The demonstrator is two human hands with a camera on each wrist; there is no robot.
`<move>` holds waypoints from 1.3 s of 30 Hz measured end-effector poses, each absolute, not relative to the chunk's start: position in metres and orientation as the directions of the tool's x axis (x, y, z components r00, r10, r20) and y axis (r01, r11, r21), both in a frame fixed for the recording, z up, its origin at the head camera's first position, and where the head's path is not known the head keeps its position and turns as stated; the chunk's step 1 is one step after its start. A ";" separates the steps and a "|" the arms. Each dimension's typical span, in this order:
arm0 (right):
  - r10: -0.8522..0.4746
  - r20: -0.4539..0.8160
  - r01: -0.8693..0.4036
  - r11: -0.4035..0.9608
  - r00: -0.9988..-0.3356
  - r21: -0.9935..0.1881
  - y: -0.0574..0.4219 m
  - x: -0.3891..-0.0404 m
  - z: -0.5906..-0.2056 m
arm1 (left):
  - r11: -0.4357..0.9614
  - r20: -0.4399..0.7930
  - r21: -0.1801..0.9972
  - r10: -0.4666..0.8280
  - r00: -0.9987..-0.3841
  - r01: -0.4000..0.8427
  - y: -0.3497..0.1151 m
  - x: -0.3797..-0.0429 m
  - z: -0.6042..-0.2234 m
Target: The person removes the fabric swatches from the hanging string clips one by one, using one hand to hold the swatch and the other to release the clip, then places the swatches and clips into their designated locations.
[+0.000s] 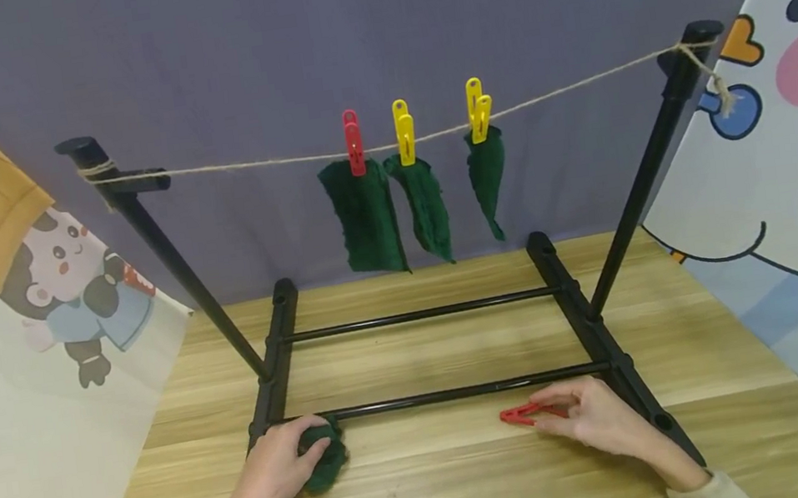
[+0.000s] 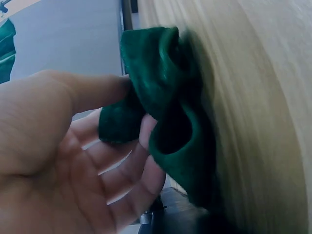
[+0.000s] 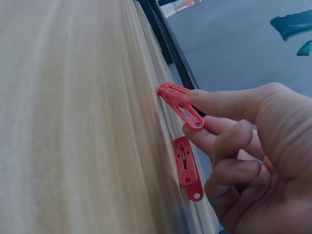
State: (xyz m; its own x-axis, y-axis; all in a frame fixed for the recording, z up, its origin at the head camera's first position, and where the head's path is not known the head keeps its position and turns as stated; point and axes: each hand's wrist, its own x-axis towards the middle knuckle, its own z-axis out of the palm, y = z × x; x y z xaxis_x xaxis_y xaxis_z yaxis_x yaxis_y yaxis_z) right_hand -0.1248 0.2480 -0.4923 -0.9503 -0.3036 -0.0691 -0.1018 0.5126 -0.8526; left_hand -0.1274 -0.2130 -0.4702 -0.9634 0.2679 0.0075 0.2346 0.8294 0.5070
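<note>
My left hand [image 1: 271,472] grips a crumpled green cloth [image 1: 328,467] by the rack's front left. In the left wrist view the thumb and fingers pinch a fold of it, and its lower side lies close against the wooden table. My right hand [image 1: 603,422] pinches a red clothespin [image 3: 169,92] between thumb and index finger, just above the tabletop. A second red clothespin [image 3: 184,173] lies on the table beneath the fingers. The other fingers of that hand are bent inward around nothing.
A black rack [image 1: 638,201] carries a string [image 1: 229,167] between two posts. Three green cloths hang from it: one under a red clothespin [image 1: 354,141], two under yellow clothespins [image 1: 404,135]. Black crossbars [image 1: 434,397] lie low over the table [image 1: 431,489]. Printed sheets [image 1: 777,191] stand at both sides.
</note>
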 end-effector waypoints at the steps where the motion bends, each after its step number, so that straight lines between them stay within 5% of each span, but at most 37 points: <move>1: -0.307 -0.071 -0.103 0.516 -0.949 -0.850 0.248 -0.125 -0.493 | 0.834 0.004 0.495 0.279 -0.960 0.244 -0.212 -0.127 -0.471; 22: -0.324 -0.102 -0.097 0.542 -0.940 -0.835 0.253 -0.129 -0.491 | 0.873 -0.008 0.451 0.210 -0.978 0.183 -0.220 -0.131 -0.460; 39: -0.249 0.050 -0.187 0.562 -0.967 -0.806 0.256 -0.149 -0.433 | 0.853 0.141 0.460 0.205 -0.968 0.248 -0.225 -0.143 -0.429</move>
State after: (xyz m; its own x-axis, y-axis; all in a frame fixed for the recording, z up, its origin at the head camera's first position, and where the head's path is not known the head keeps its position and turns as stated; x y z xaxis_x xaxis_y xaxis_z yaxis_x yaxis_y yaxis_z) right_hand -0.1493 0.2561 -0.4334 -0.9672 -0.2491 0.0503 -0.1867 0.5622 -0.8057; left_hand -0.1433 -0.2247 -0.4292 -0.9685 0.2051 0.1415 0.2478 0.8527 0.4599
